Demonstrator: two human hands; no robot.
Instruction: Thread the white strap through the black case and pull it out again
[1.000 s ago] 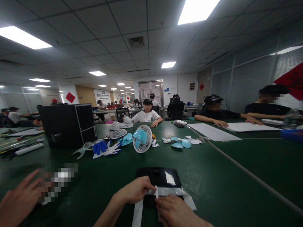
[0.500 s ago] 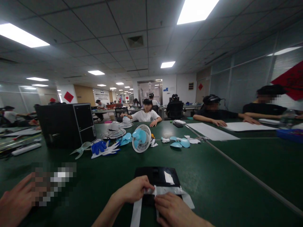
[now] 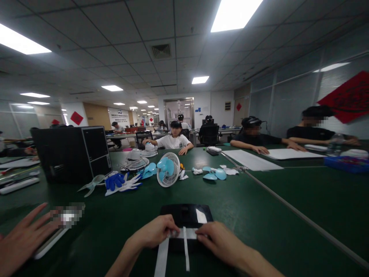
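In front of me on the green table lies a flat black object (image 3: 184, 210) with a small white patch on its top. A white band (image 3: 190, 233) crosses it, and a long tail of the band (image 3: 162, 257) runs down to the left. My left hand (image 3: 161, 231) has its fingers closed on the band's left part. On the right side, my right hand (image 3: 220, 240) pinches the band between thumb and fingers. A narrow white strip (image 3: 186, 250) hangs down between the two hands, over the black object's near side.
Another person's hand (image 3: 23, 240) rests at lower left by a pale flat device, partly blurred out. Beyond stand a black computer case (image 3: 66, 154), blue-and-white gloves (image 3: 121, 182), a small fan (image 3: 168, 169) and blue fan blades (image 3: 215, 174). Co-workers sit around the table.
My right hand has moved up and right from over the near part of the black object to the band's right side. The narrow strip now shows fully. The view has turned slightly right.
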